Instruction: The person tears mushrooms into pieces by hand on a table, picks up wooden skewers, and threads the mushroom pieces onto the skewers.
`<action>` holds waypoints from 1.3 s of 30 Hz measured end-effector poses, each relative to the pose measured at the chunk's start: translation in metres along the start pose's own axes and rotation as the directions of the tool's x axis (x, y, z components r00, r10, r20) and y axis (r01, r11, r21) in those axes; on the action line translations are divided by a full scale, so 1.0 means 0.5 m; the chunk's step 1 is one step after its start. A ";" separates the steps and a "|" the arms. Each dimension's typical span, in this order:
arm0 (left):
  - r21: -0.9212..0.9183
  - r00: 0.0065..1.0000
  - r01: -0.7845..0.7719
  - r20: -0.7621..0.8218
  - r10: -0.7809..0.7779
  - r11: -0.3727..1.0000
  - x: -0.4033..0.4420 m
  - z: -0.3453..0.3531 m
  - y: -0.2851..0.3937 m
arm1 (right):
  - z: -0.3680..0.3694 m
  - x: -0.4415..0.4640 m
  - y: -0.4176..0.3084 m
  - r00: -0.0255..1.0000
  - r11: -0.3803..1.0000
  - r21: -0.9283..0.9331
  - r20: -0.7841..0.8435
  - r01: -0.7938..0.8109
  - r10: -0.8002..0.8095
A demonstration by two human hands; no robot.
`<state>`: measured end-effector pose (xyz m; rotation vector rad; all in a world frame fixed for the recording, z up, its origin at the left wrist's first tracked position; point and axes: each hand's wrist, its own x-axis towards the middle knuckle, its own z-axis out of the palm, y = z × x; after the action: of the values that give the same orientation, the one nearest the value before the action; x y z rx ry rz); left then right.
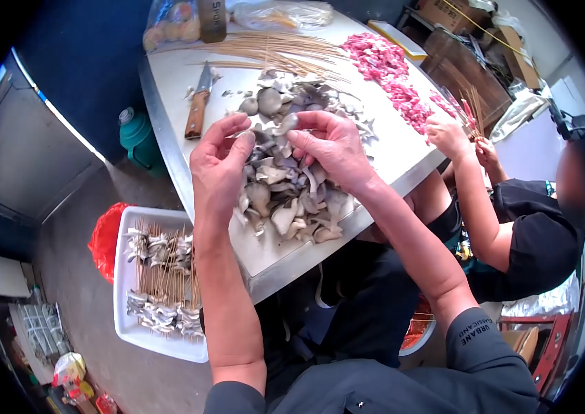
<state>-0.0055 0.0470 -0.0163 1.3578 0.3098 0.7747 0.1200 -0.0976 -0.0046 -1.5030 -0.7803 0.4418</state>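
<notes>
Pinching a mushroom piece point(288, 125) in the right hand point(334, 145), over the mushroom pile point(285, 200), with parted fingers on the left hand point(219, 155) at 9 o'clock. Best to grip lightly, no crushing. Watch the knife point(197, 110) at 10, bench point(262, 257) edge at 6. More elbow room toward 3, before the meat point(408, 103).

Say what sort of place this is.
Likely the prep room of a small skewer kitchen: mushrooms and cut meat are piled on a table, bare sticks lie beside them, and a tray holds mushroom skewers.
</notes>
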 end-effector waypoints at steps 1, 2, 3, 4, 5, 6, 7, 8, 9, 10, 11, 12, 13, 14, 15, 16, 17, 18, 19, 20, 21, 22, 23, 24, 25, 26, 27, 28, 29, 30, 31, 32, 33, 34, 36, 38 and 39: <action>0.107 0.998 -0.059 0.013 0.058 0.992 0.000 0.001 -0.003 | -0.004 -0.003 -0.005 1.000 0.998 -0.063 -0.023 0.008 -0.010; 0.174 0.999 -0.029 0.029 0.025 0.984 -0.002 -0.002 -0.004 | -0.012 -0.005 -0.015 0.998 0.993 -0.115 -0.070 0.001 -0.009; 0.172 0.999 -0.032 0.035 0.027 0.985 -0.001 -0.001 -0.007 | -0.022 -0.006 -0.023 0.993 0.986 -0.165 -0.114 -0.009 -0.010; 0.150 0.999 -0.041 -0.001 0.041 0.988 0.001 -0.001 -0.012 | -0.037 -0.002 -0.018 0.985 0.983 -0.186 -0.173 -0.005 -0.027; 0.128 0.998 -0.049 -0.039 0.055 0.991 0.002 0.000 -0.015 | -0.064 0.010 0.001 0.975 0.966 -0.255 -0.200 0.045 -0.098; 0.116 0.998 -0.023 -0.057 0.030 0.993 0.001 0.001 -0.008 | -0.084 0.017 0.006 0.962 0.963 -0.261 -0.238 0.066 -0.130; 0.115 0.998 -0.024 -0.056 0.030 0.993 0.001 -0.001 -0.007 | -0.104 0.024 0.010 0.947 0.960 -0.268 -0.276 0.086 -0.162; 0.112 0.998 -0.008 -0.057 0.014 0.994 0.002 -0.004 -0.007 | -0.128 0.036 0.024 0.933 0.932 -0.353 -0.301 0.082 -0.196; 0.109 0.998 0.008 -0.058 -0.002 0.994 0.002 -0.006 -0.007 | -0.151 0.046 0.036 0.918 0.897 -0.436 -0.323 0.073 -0.232; 0.109 0.998 0.010 -0.057 -0.004 0.994 0.001 -0.006 -0.007 | -0.167 0.051 0.037 0.921 0.867 -0.499 -0.338 0.000 -0.195; 0.110 0.998 0.005 -0.062 0.001 0.994 0.002 -0.006 -0.006 | -0.179 0.058 0.044 0.921 0.867 -0.498 -0.338 0.000 -0.194; 0.112 0.998 0.000 -0.067 0.007 0.994 0.002 -0.007 -0.005 | -0.184 0.066 0.049 0.915 0.794 -0.607 -0.327 -0.014 -0.234; 0.114 0.998 0.000 -0.067 0.008 0.994 0.003 -0.009 -0.007 | -0.188 0.070 0.056 0.910 0.708 -0.705 -0.311 -0.028 -0.273; 0.097 0.997 -0.002 -0.075 0.009 0.995 0.003 -0.011 -0.010 | -0.193 0.071 0.063 0.934 0.691 -0.720 -0.290 -0.068 -0.211; 0.080 0.997 -0.003 -0.080 0.010 0.997 0.003 -0.011 -0.011 | -0.197 0.076 0.076 0.933 0.692 -0.719 -0.292 -0.069 -0.210; 0.082 0.997 -0.003 -0.079 0.009 0.997 0.003 -0.010 -0.011 | -0.201 0.086 0.091 0.930 0.584 -0.811 -0.236 -0.029 -0.281; 0.073 0.997 0.003 -0.079 0.002 0.997 0.004 -0.010 -0.009 | -0.206 0.095 0.103 0.924 0.463 -0.886 -0.170 0.009 -0.343; 0.064 0.997 0.010 -0.080 -0.005 0.998 0.004 -0.010 -0.008 | -0.207 0.100 0.098 0.939 0.519 -0.854 -0.209 -0.040 -0.272; 0.066 0.997 0.011 -0.080 -0.006 0.998 0.005 -0.011 -0.009 | -0.209 0.105 0.093 0.940 0.520 -0.853 -0.210 -0.040 -0.270; 0.052 0.997 0.012 -0.082 -0.008 0.999 0.005 -0.011 -0.009 | -0.212 0.109 0.086 0.948 0.582 -0.809 -0.248 -0.089 -0.199; 0.037 0.996 0.012 -0.084 -0.009 0.999 0.006 -0.012 -0.010 | -0.218 0.113 0.086 0.952 0.636 -0.759 -0.280 -0.140 -0.124; 0.037 0.996 0.013 -0.085 -0.010 0.999 0.006 -0.012 -0.009 | -0.222 0.115 0.090 0.943 0.664 -0.729 -0.314 -0.166 -0.110; 0.035 0.996 0.014 -0.086 -0.011 0.999 0.006 -0.012 -0.008 | -0.225 0.118 0.094 0.944 0.663 -0.730 -0.312 -0.165 -0.109; 0.033 0.996 0.017 -0.086 -0.014 0.999 0.005 -0.012 -0.008 | -0.226 0.119 0.096 0.941 0.653 -0.739 -0.316 -0.166 -0.118; 0.033 0.996 0.019 -0.086 -0.016 0.999 0.004 -0.011 -0.008 | -0.228 0.119 0.099 0.939 0.643 -0.747 -0.321 -0.168 -0.127; 0.048 0.996 0.011 -0.087 -0.007 0.999 0.004 -0.011 -0.008 | -0.230 0.121 0.101 0.937 0.643 -0.747 -0.326 -0.171 -0.128; 0.064 0.996 0.001 -0.087 0.004 0.998 0.004 -0.010 -0.007 | -0.228 0.124 0.100 0.937 0.643 -0.746 -0.326 -0.172 -0.127; 0.065 0.996 0.001 -0.087 0.004 0.998 0.004 -0.011 -0.010 | -0.225 0.129 0.099 0.942 0.621 -0.762 -0.317 -0.181 -0.113; 0.048 0.997 -0.004 -0.081 0.008 0.999 0.004 -0.013 -0.013 | -0.224 0.134 0.096 0.946 0.599 -0.778 -0.307 -0.189 -0.100; 0.031 0.997 -0.012 -0.076 0.014 0.999 0.005 -0.013 -0.014 | -0.225 0.141 0.097 0.946 0.600 -0.778 -0.306 -0.187 -0.103; 0.031 0.997 -0.015 -0.077 0.017 0.999 0.005 -0.013 -0.014 | -0.225 0.147 0.098 0.946 0.591 -0.781 -0.312 -0.200 -0.092; 0.039 0.997 0.001 -0.072 0.001 0.999 0.004 -0.013 -0.013 | -0.225 0.152 0.100 0.945 0.582 -0.784 -0.318 -0.214 -0.081; 0.047 0.998 0.017 -0.067 -0.014 0.999 0.003 -0.013 -0.012 | -0.223 0.150 0.095 0.945 0.583 -0.784 -0.317 -0.211 -0.083; 0.047 0.998 0.015 -0.067 -0.012 0.999 0.003 -0.013 -0.009 | -0.222 0.145 0.091 0.929 0.627 -0.750 -0.352 -0.210 -0.110; 0.061 0.997 0.015 -0.073 -0.011 0.998 0.002 -0.009 -0.001 | -0.213 0.132 0.080 0.901 0.717 -0.683 -0.389 -0.142 -0.192; 0.015 0.997 0.017 -0.069 -0.016 1.000 -0.004 -0.004 0.017 | -0.204 0.110 0.063 0.892 0.852 -0.512 -0.428 -0.106 -0.146; -0.032 0.998 0.021 -0.065 -0.023 0.999 -0.008 0.001 0.031 | -0.197 0.094 0.046 0.886 0.946 -0.317 -0.455 -0.065 -0.092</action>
<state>-0.0129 0.0441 -0.0023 1.2998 0.3620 0.8032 0.2255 -0.1338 -0.0084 -1.8161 -0.4906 -0.0759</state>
